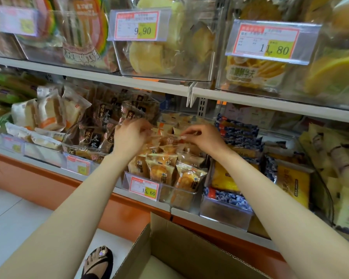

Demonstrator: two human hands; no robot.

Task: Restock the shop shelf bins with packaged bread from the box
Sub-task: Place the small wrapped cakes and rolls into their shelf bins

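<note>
The white shelf lip (145, 195) runs from 9 o'clock down towards 4 o'clock, and the upper shelf edge (109, 78) hangs close over the bins, leaving a low gap above the stock. Below the lip is an orange base panel (48, 184). At 8 o'clock pale floor tiles (12, 218) lie open beside a sandalled foot (98, 260).

At 6 o'clock stands an open cardboard box (179, 242), its flaps raised. Only a pale patch of its inside shows, and no bread can be made out there.

At the centre a clear bin (175, 195) carries a 15.60 price tag (144, 187) and is packed with upright rows of packaged bread (161, 171), golden rounds in clear wrappers. The neighbouring bin at 9 o'clock holds dark brown packets (101, 125). At 3 o'clock sit blueberry-print packets (238, 133). Above, at 12 o'clock, clear bins hold yellow pastries under 9.90 (137, 26) and 11.80 (267, 42) tags.

Both forearms reach up from 6 o'clock into the centre bin's back rows. The left hand (129, 137), palm away, curls its fingers onto the left end of a bread packet (169, 138). The right hand (206, 137) pinches the packet's right edge between thumb and forefinger, the other fingers bent. The packet sits just above the back rows of the bin.
</note>
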